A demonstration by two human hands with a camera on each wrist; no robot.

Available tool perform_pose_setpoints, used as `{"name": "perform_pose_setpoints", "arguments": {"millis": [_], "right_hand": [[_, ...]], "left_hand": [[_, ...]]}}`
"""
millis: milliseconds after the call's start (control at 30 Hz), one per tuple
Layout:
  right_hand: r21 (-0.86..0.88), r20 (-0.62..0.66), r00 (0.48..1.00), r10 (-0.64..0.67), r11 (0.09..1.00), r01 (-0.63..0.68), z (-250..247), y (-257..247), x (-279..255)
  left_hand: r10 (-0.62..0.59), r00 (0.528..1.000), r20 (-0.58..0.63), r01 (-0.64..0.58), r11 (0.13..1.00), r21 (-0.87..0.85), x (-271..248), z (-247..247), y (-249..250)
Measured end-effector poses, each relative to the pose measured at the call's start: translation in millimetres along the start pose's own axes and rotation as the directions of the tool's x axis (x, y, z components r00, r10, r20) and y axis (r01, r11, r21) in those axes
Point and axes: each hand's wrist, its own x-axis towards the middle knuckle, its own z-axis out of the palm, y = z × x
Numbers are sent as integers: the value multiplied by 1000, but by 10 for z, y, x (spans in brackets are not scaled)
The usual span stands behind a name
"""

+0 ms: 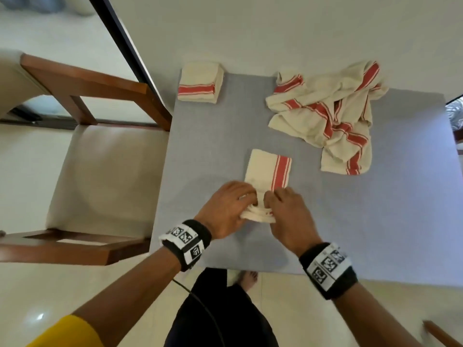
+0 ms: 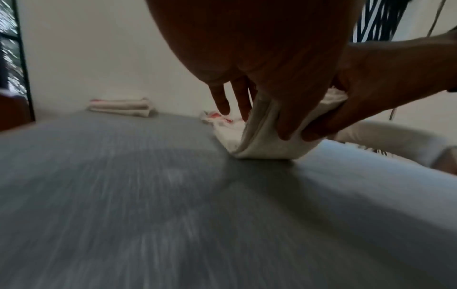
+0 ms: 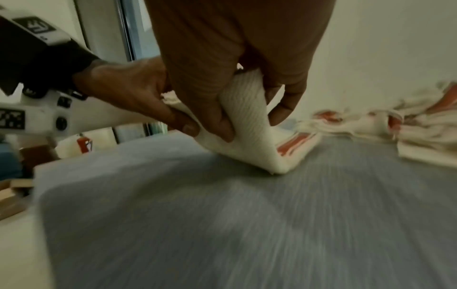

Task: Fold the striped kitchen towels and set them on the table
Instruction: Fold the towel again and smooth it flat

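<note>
A cream towel with a red stripe (image 1: 268, 169) lies folded into a narrow strip on the grey mat (image 1: 200, 151). Both hands pinch its near end and lift it off the mat. My left hand (image 1: 228, 206) holds the left corner, thumb under and fingers on top; the towel (image 2: 262, 140) curls up between them. My right hand (image 1: 285, 209) pinches the right corner, and the raised towel (image 3: 247, 125) bends up from the mat there. A folded towel (image 1: 199, 82) sits at the mat's far left corner. A crumpled heap of striped towels (image 1: 333, 116) lies at the far right.
The grey mat covers a white table (image 1: 275, 28). A wooden chair with a cream seat (image 1: 100, 176) stands close on the left. A dark frame edge (image 1: 120, 36) runs diagonally behind it. Bare mat stretches right of my hands.
</note>
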Motion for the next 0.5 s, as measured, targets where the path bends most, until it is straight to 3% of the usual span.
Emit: {"name": "perform_pose_setpoints", "arguments": {"millis": [100,233,367,500], "right_hand": [[36,142,990,14,999,-19,477,-57,-458],[78,235,970,56,994,-76,614,-127,-829],[140,253,966,45,987,-83,558,-179,-989],[233,246,968,53,966,-112,437,-152,-994]], "left_hand": [[-10,988,152,17,999,-40,-449,390,113],[-68,958,280,72,997,-5,-775,597,199],[-84,949,303,94,995,-20,-818,563,264],[-180,962,206,213,965,-155,-804,557,256]]}}
